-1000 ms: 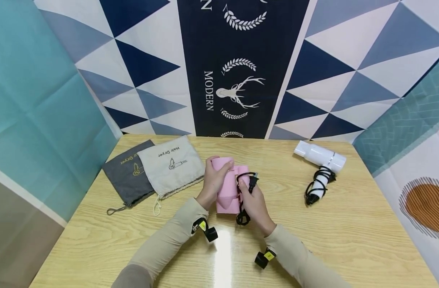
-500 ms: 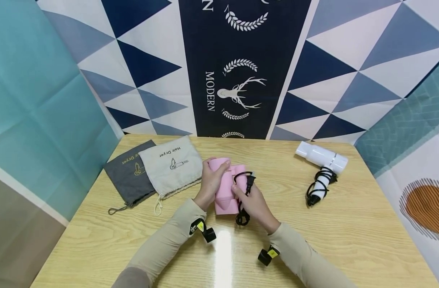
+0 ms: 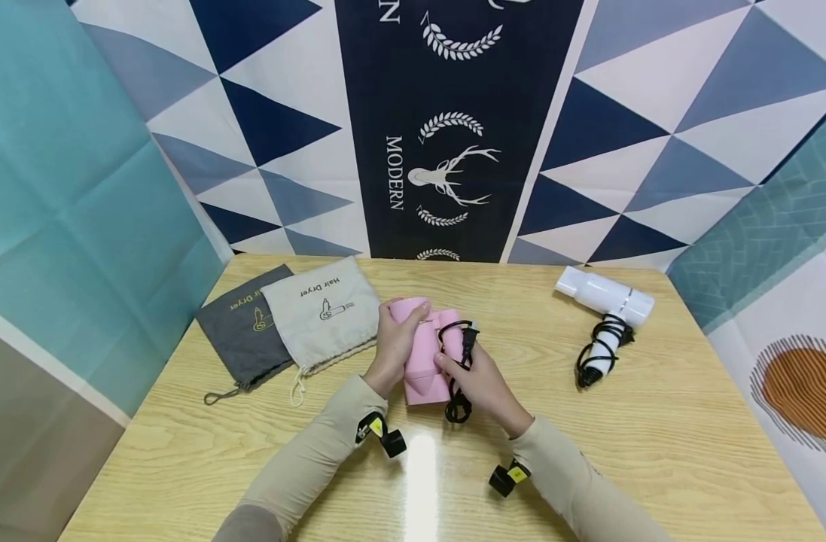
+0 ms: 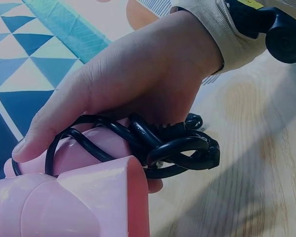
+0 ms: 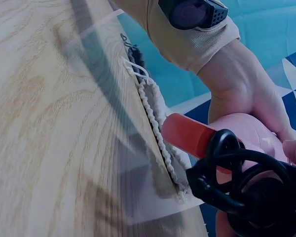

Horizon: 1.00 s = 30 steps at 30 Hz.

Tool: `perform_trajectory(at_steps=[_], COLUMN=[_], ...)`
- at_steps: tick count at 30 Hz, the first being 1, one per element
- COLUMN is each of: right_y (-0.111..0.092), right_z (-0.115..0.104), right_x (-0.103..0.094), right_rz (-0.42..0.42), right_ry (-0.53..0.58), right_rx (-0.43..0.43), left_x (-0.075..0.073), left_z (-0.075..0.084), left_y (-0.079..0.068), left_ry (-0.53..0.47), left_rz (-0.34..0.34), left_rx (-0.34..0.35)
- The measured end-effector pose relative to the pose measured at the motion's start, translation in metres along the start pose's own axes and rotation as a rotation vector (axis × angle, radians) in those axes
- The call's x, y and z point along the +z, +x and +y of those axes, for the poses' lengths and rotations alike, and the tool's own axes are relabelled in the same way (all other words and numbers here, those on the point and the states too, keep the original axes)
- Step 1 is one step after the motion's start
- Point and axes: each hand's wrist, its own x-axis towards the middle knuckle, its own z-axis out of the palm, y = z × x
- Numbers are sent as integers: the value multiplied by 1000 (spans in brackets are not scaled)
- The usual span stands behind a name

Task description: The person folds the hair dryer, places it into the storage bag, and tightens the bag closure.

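Note:
Both hands hold a pink hair dryer (image 3: 422, 357) over the middle of the table. My left hand (image 3: 394, 348) grips its barrel from the left, thumb across the top. My right hand (image 3: 486, 385) grips the folded handle, together with the black cord (image 3: 458, 406) looped around it; the plug (image 3: 469, 336) sticks up beside the handle. In the left wrist view, the right hand's thumb lies along the handle, and the nozzle (image 4: 98, 195) faces the camera side. The right wrist view shows the left hand (image 5: 246, 89) behind the barrel, its fingers partly hidden.
A white hair dryer (image 3: 602, 295) with its black cord (image 3: 601, 348) wound around the handle lies at the right. A light drawstring bag (image 3: 327, 324) overlaps a dark grey one (image 3: 239, 320) at the left. Patterned cloth walls (image 3: 284, 150) stand behind the table (image 3: 656, 452).
The pink hair dryer has shifted slightly left in both hands. My right wrist has swung a little to the right, its thumb now lower on the handle. Bags and white dryer stay put.

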Motion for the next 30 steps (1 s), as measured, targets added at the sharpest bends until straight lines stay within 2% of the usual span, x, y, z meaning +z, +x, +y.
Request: perform_trajectory(at_steps=[7, 16, 25, 30], right_y=[-2, -3, -1, 0], right_z=[-2, -2, -2, -2], right_x=[0, 4, 2, -1], right_rz=[59, 156, 189, 190], right_ry=[13, -34, 0, 30], right_rx=[25, -21, -33, -39], left_x=[1, 3, 4, 3], left_z=[2, 7, 4, 3], left_y=[3, -5, -2, -1], left_ry=[-40, -77, -90, -73], left_rz=[13, 29, 29, 6], left_rx=[8, 20, -3, -10])
